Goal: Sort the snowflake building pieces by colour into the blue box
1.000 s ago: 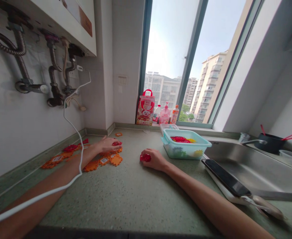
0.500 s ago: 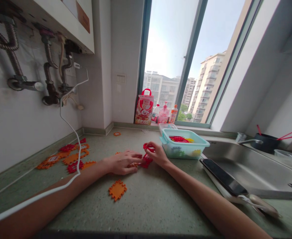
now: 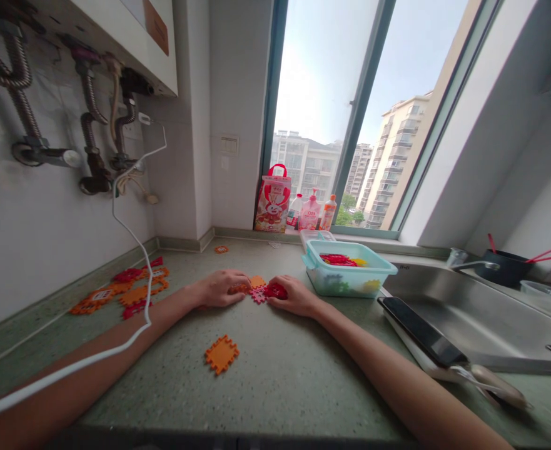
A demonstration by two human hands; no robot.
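Note:
My left hand (image 3: 219, 289) lies knuckles up on the green counter, fingers curled over an orange puzzle tile (image 3: 251, 284). Close beside it, my right hand (image 3: 291, 295) is closed on a red puzzle tile (image 3: 274, 290). A pink-red tile (image 3: 258, 295) lies between the two hands, touching the orange one. One loose orange tile (image 3: 221, 354) rests nearer to me on the counter. Several orange and red tiles (image 3: 125, 289) lie scattered by the left wall.
A pale blue tub (image 3: 350, 270) with coloured tiles stands right of my hands. A phone (image 3: 423, 332) lies on a white board at the sink (image 3: 481, 312) edge. A white cable (image 3: 129, 250) hangs from the wall across my left arm. Bottles and a bag (image 3: 273, 206) stand by the window.
My left hand came from the tile pile by the wall to the middle of the counter with orange tiles. Both hands now press together over joined tiles; one orange tile was left nearer me.

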